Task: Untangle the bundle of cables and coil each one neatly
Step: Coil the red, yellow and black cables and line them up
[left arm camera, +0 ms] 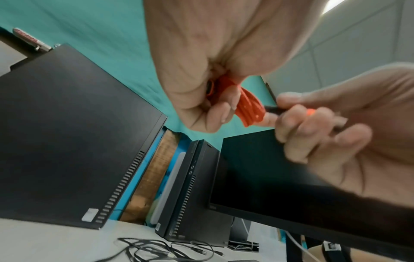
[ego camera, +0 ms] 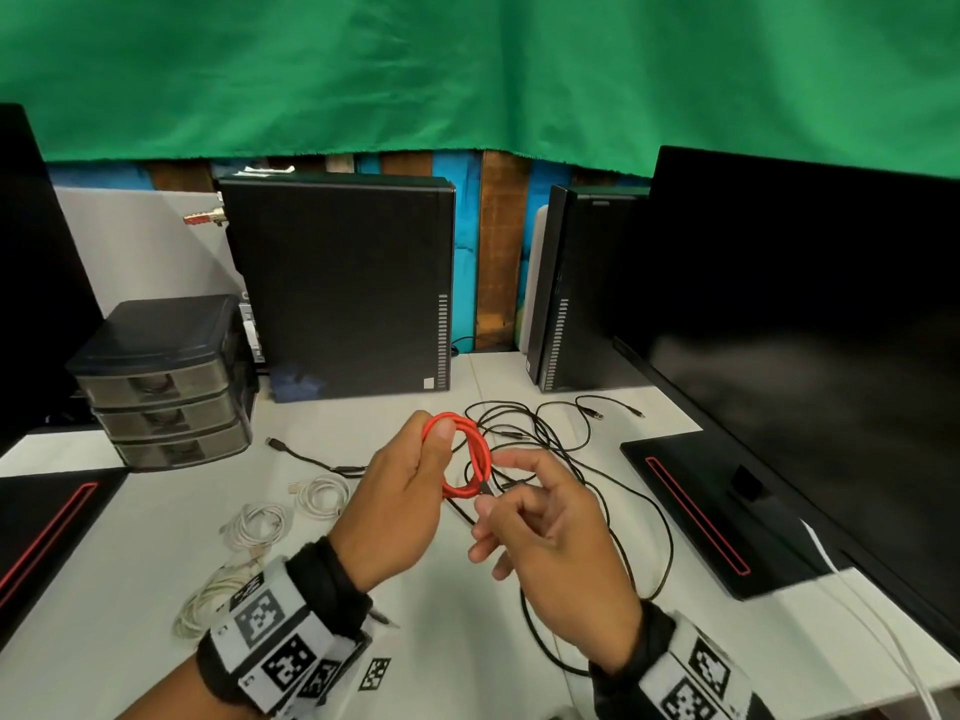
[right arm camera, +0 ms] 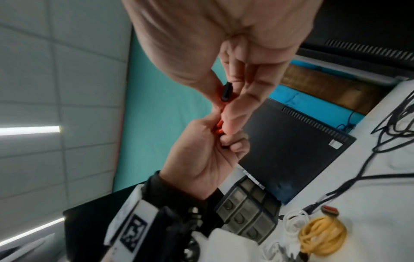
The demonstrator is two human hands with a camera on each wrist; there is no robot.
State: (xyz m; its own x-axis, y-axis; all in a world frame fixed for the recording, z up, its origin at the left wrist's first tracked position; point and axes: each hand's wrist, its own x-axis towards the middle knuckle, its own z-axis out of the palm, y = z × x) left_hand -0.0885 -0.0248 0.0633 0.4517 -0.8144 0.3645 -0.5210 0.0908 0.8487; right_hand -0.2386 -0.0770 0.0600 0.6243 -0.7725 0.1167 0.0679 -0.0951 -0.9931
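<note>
My left hand [ego camera: 439, 452] holds a red cable [ego camera: 475, 454] wound into a small coil, thumb pressed on the loops, above the white table [ego camera: 457, 641]. My right hand [ego camera: 488, 493] pinches the red cable's black plug [ego camera: 485, 488] at the coil's lower edge. In the left wrist view the red coil [left arm camera: 248, 108] sticks out from my left hand's curled fingers [left arm camera: 215, 113], and the black plug [left arm camera: 272, 108] shows at my right fingertips. In the right wrist view the black plug [right arm camera: 226, 92] sits between thumb and fingers. A loose tangle of black cables [ego camera: 545, 433] lies behind my hands.
White coiled cables [ego camera: 322, 493] lie at left, and a yellow coil [right arm camera: 322, 235] shows in the right wrist view. A drawer unit [ego camera: 166, 381] stands at the left. Two PC towers [ego camera: 343, 288] stand behind, and a monitor [ego camera: 805, 330] on its base [ego camera: 717, 511] at right.
</note>
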